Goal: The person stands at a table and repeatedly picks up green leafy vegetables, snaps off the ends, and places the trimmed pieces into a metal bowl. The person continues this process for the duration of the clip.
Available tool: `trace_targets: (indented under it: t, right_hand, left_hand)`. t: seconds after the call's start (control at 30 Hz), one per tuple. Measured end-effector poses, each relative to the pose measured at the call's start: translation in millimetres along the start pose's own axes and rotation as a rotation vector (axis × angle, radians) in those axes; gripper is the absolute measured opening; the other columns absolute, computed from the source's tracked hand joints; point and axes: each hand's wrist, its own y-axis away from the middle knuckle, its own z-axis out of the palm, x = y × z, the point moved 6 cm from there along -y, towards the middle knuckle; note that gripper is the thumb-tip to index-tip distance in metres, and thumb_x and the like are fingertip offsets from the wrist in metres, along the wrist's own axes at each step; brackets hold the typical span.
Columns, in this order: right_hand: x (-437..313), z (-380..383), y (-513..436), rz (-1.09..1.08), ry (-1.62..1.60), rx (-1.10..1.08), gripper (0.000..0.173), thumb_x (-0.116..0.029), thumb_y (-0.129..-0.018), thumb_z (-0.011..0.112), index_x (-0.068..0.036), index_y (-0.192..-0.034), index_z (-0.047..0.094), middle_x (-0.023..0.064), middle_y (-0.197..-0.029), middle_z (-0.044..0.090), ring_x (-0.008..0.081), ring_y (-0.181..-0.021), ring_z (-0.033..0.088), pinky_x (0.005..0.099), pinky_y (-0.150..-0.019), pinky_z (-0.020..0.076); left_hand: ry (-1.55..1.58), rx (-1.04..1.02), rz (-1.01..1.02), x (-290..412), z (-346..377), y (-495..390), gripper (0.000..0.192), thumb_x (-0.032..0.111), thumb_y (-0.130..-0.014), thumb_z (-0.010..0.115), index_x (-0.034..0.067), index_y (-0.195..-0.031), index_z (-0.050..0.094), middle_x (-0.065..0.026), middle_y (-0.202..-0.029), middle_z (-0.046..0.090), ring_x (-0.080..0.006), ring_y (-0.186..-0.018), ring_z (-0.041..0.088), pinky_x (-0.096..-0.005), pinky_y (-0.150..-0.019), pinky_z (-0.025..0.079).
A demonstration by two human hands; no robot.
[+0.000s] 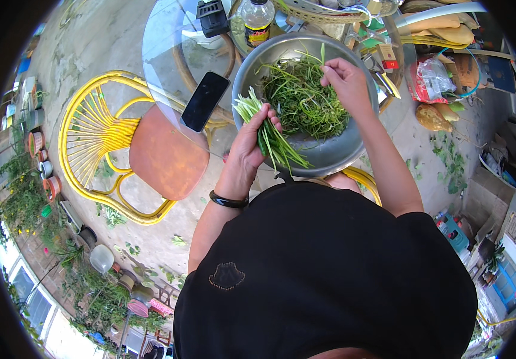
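My left hand (250, 140) is closed around a bunch of garlic chives (280, 148), their pale stem ends up and their green leaves hanging over the near rim. Under both hands sits a wide stainless-steel basin (329, 157). A tangled heap of thin green stalks and trimmings (305, 101) lies inside it. Above the heap's right side, my right hand (347, 85) pinches a thin green stalk (322, 53) between thumb and fingertips. Its lower part is hidden by the fingers.
Left of the basin, a black smartphone (205, 102) lies on the glass tabletop (161, 58). Behind stand a bottle (257, 27) and a woven basket (321, 19). A knife (388, 84) lies at the right. A yellow rattan chair (168, 152) stands left.
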Motion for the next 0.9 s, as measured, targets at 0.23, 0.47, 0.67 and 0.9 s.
trace_targets:
  t: [0.23,0.47,0.67,0.9]
  right_hand:
    - [-22.2,48.2,64.0,0.235,-0.065,-0.406,0.013,-0.012,-0.092,0.060,-0.001,-0.085,0.061,-0.0024,-0.061,0.055,0.0039,-0.049,0.048,0.0210,-0.045,0.0387]
    - [-16.7,62.6,89.1,0.115,0.197,-0.379,0.017,-0.016,-0.087,0.064,-0.001,-0.080,0.061,0.0052,-0.063,0.063,0.0088,-0.054,0.055,0.0268,-0.051,0.0424]
    - [-15.6,62.3,89.1,0.087,0.215,-0.356,0.017,-0.017,-0.085,0.065,-0.002,-0.078,0.061,0.0080,-0.061,0.060,0.0164,-0.051,0.054,0.0321,-0.051,0.0425]
    - [-12.4,43.8,107.7,0.045,0.327,-0.405,0.016,-0.019,-0.087,0.061,-0.003,-0.088,0.064,0.0113,-0.066,0.061,0.0218,-0.057,0.058,0.0334,-0.056,0.0438]
  left_hand:
    - [-0.162,0.066,0.025,-11.0,14.0,-11.8,0.015,0.016,-0.093,0.062,0.005,-0.101,0.058,-0.0051,-0.087,0.061,-0.0139,-0.074,0.059,-0.0280,-0.067,0.055]
    - [-0.357,0.173,0.045,-20.3,1.9,-9.1,0.014,0.016,-0.088,0.068,0.007,-0.096,0.060,-0.0024,-0.078,0.061,-0.0133,-0.065,0.059,-0.0254,-0.059,0.052]
    - [-0.367,0.157,0.047,-22.9,8.8,-5.8,0.015,0.016,-0.090,0.066,0.007,-0.098,0.059,-0.0029,-0.084,0.062,-0.0139,-0.069,0.060,-0.0271,-0.062,0.053]
    - [-0.145,0.075,0.064,-11.3,-7.4,-8.1,0.011,0.016,-0.094,0.060,0.007,-0.100,0.055,-0.0036,-0.084,0.059,-0.0137,-0.073,0.056,-0.0258,-0.064,0.051]
